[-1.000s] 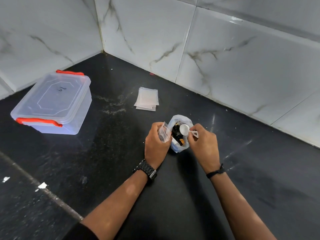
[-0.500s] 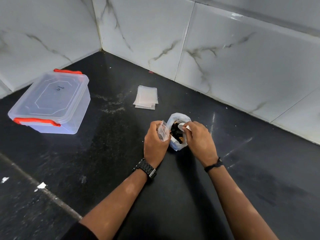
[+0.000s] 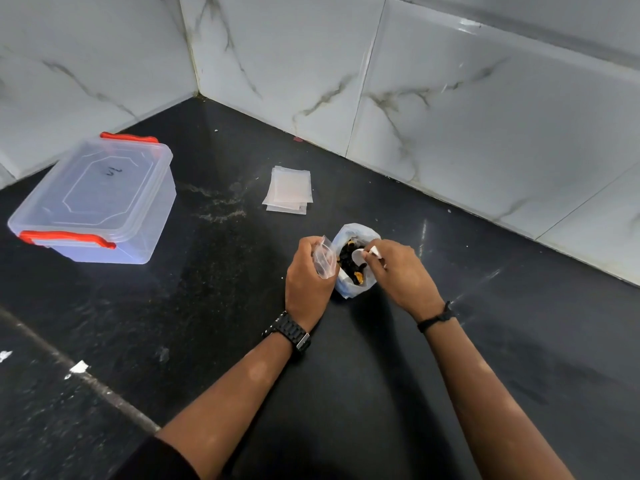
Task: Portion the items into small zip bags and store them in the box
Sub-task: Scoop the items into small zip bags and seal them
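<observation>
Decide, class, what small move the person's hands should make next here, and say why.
Probably lift a scoopful out and tip it into the small zip bag. The right hand has the white scoop down among the dark pieces in the big bag, while the left hand holds the small bag, seemingly empty, beside it. The box is shut.

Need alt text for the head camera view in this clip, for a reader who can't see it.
Over a black stone counter, the left hand holds a small clear zip bag while the right hand dips a small white plastic scoop into an open plastic bag of dark dried pieces. Behind lie a stack of empty zip bags and a lidded clear storage box with red clips.
</observation>
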